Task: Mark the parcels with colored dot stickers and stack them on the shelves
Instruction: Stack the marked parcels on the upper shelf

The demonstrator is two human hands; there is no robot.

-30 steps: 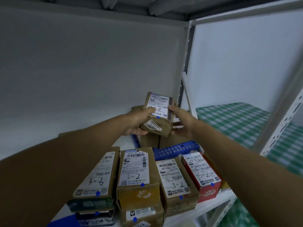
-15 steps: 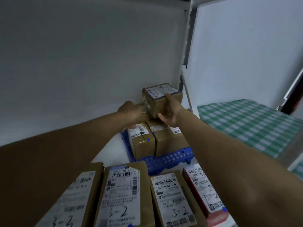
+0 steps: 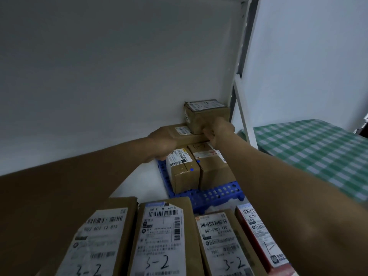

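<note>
Small cardboard parcel [image 3: 207, 116] atop flat box [image 3: 187, 134]: likely light, stiff, taped, best held by opposite sides; right hand [image 3: 219, 130] pressing front face, left hand [image 3: 161, 144] grip unclear.

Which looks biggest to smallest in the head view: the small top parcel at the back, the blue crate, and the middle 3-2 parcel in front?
1. Middle 3-2 parcel, though nearness inflates it.
2. Blue crate.
3. Small top parcel.

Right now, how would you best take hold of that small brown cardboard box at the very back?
Pinch the small brown cardboard box across its left and right faces, coming from the front. Wall behind and white shelf post beside it block other approaches.
</note>
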